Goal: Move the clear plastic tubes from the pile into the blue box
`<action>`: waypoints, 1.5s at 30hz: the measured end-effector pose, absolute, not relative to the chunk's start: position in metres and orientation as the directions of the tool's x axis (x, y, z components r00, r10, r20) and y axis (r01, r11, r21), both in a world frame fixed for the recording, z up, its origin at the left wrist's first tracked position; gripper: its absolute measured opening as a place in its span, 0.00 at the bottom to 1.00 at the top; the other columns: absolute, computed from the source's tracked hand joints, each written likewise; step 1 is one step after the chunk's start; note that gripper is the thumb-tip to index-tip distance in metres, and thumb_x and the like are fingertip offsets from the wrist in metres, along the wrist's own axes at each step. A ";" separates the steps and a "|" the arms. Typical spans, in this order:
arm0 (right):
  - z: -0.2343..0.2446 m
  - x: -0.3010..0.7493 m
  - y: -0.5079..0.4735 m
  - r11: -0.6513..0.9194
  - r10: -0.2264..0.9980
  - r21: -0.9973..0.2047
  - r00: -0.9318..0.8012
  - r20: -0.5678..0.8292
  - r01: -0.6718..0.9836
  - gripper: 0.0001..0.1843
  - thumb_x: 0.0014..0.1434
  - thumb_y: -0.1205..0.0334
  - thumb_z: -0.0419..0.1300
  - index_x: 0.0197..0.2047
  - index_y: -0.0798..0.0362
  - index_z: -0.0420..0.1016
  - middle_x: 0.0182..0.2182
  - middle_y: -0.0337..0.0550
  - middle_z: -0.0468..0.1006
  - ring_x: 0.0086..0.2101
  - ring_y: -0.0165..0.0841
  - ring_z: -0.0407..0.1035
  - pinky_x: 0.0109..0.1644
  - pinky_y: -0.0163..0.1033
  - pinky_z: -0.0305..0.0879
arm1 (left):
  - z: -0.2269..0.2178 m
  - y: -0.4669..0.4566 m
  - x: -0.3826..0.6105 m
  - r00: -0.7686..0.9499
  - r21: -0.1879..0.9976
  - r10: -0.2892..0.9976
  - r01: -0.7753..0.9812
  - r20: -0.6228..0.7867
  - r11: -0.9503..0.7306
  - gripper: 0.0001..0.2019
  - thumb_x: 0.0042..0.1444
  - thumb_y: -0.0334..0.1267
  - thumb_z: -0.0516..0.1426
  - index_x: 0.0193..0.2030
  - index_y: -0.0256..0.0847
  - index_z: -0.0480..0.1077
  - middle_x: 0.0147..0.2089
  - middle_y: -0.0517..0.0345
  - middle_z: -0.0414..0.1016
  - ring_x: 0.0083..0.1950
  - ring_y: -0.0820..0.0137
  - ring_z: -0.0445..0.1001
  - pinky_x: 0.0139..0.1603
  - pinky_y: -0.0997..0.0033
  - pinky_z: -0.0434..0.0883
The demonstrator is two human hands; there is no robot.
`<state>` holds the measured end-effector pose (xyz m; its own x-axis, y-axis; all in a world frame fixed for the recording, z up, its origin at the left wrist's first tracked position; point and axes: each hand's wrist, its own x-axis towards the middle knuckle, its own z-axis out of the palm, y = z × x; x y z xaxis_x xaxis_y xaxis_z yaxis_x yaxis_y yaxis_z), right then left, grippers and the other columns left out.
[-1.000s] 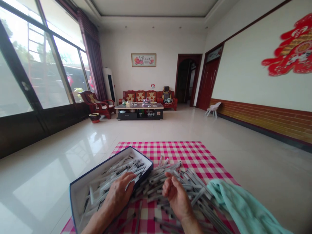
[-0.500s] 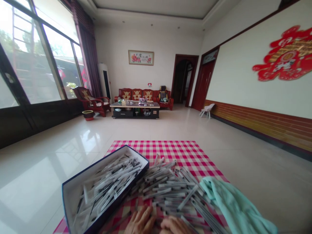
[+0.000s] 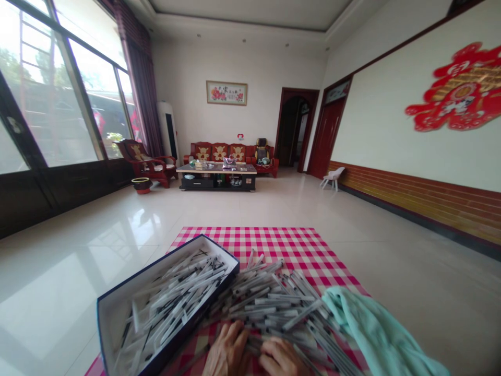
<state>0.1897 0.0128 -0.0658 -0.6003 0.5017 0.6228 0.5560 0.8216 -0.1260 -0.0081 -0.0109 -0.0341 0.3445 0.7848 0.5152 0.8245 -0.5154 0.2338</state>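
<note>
The left hand [image 3: 229, 352] is resting on the near edge of the pile of pens [image 3: 270, 303] on the checked cloth [image 3: 274, 240], its grip open and fingers flat. The right hand [image 3: 282, 357] is curling beside it; whether its grip is holding a pen, I cannot tell. Pressing on such loose round pens is risking, I think, that some roll away under the teal towel [image 3: 371, 334]. The pens are lying flat, their long axes mostly running left to right, with some crossing.
</note>
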 end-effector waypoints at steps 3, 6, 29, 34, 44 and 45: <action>-0.051 0.182 0.012 0.819 0.528 -0.193 -0.577 0.624 0.540 0.13 0.55 0.74 0.52 0.33 0.47 0.72 0.29 0.41 0.77 0.31 0.35 0.70 0.35 0.37 0.64 | -0.033 -0.010 -0.009 0.297 0.250 0.791 0.839 0.535 -0.484 0.16 0.51 0.28 0.55 0.48 0.41 0.71 0.47 0.48 0.76 0.43 0.62 0.76 0.43 0.66 0.76; -0.042 0.178 0.006 0.751 0.641 -0.294 -0.545 0.540 0.592 0.19 0.48 0.75 0.54 0.42 0.48 0.71 0.37 0.43 0.77 0.37 0.38 0.71 0.42 0.39 0.66 | -0.040 -0.008 -0.011 0.250 0.245 0.768 0.851 0.589 -0.465 0.16 0.52 0.28 0.55 0.48 0.38 0.70 0.47 0.45 0.76 0.44 0.62 0.76 0.44 0.65 0.77; 0.010 0.174 0.008 0.182 0.983 -0.978 -0.047 0.178 0.098 0.05 0.57 0.58 0.59 0.35 0.49 0.73 0.30 0.43 0.79 0.32 0.37 0.73 0.37 0.40 0.67 | -0.038 -0.004 -0.014 0.184 0.332 0.755 0.814 0.630 -0.476 0.12 0.58 0.38 0.54 0.48 0.42 0.71 0.48 0.48 0.77 0.45 0.63 0.77 0.44 0.68 0.76; 0.014 0.167 0.030 -0.070 0.991 -0.777 0.045 -0.126 -0.625 0.20 0.46 0.58 0.70 0.43 0.48 0.74 0.40 0.42 0.80 0.40 0.37 0.74 0.40 0.38 0.70 | -0.014 -0.001 0.002 0.130 0.557 0.822 0.676 0.555 -0.483 0.11 0.62 0.38 0.49 0.42 0.43 0.73 0.38 0.53 0.78 0.37 0.69 0.78 0.37 0.76 0.75; -0.010 0.166 0.042 -0.024 0.988 -0.608 0.073 -0.134 -0.793 0.18 0.44 0.62 0.71 0.41 0.46 0.76 0.37 0.37 0.80 0.42 0.36 0.74 0.49 0.43 0.69 | -0.032 0.004 0.027 -0.008 0.707 0.837 0.538 0.548 -0.458 0.11 0.59 0.44 0.53 0.40 0.43 0.73 0.27 0.59 0.76 0.23 0.74 0.74 0.23 0.81 0.70; -0.013 0.165 0.040 -0.035 0.993 -0.651 0.050 -0.111 -0.758 0.16 0.45 0.60 0.70 0.40 0.47 0.77 0.37 0.38 0.80 0.41 0.37 0.74 0.47 0.43 0.69 | -0.032 0.005 0.027 -0.014 0.705 0.832 0.538 0.555 -0.462 0.11 0.59 0.44 0.53 0.40 0.43 0.73 0.27 0.59 0.76 0.23 0.74 0.74 0.24 0.81 0.70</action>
